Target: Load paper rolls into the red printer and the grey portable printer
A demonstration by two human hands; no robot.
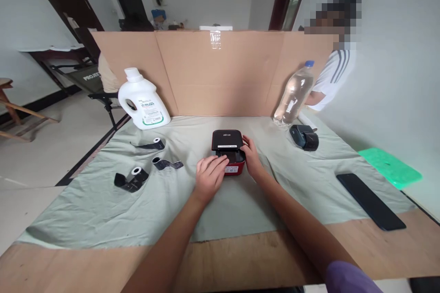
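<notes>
A small red and black label printer (232,169) stands at the middle of the cloth, its black lid (227,138) raised and tilted back, leaving the dark compartment exposed. My left hand (210,175) lies against the printer's front left, with its fingers stretched out over the compartment; its thumb and whatever lies under the fingertips are hidden. On the right side, my right hand (252,155) grips the printer, with the thumb by the lid's edge and the fingers along the side. Partly unrolled black paper rolls lie to the left: one at the back (156,143), one nearer (132,179), and a loose curled strip (167,163).
A white detergent bottle (144,100) and a clear water bottle (294,94) stand before a cardboard screen (220,73). At right lie a dark device with a black roll (304,137), a black phone (371,201) and a green plastic stool (390,167). A person sits behind the screen.
</notes>
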